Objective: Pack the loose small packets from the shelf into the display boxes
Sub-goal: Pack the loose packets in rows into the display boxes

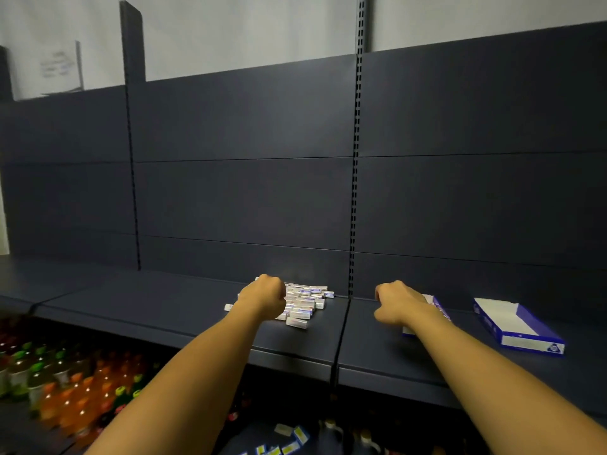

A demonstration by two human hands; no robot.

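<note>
Overhead, head view: dark blue-grey shop shelving fills the frame.
Shelf [184, 310]: flat, matte, running left to right, split by a seam near the middle.
Back panels [243, 192]: dark, with slotted uprights; pale wall above.
Loose small packets [305, 303]: a white heap lying far on the shelf, left of the seam.
Left hand [262, 298]: curled over the heap's left edge; whether it grips a packet cannot be told.
Right hand [399, 302]: fingers bent, over the near display box [438, 307], its grasp unclear.
Second display box [515, 323]: open, blue and white, well right on the shelf.
Lower shelf, left: blurred bottles [65, 385] with orange and green caps.
</note>
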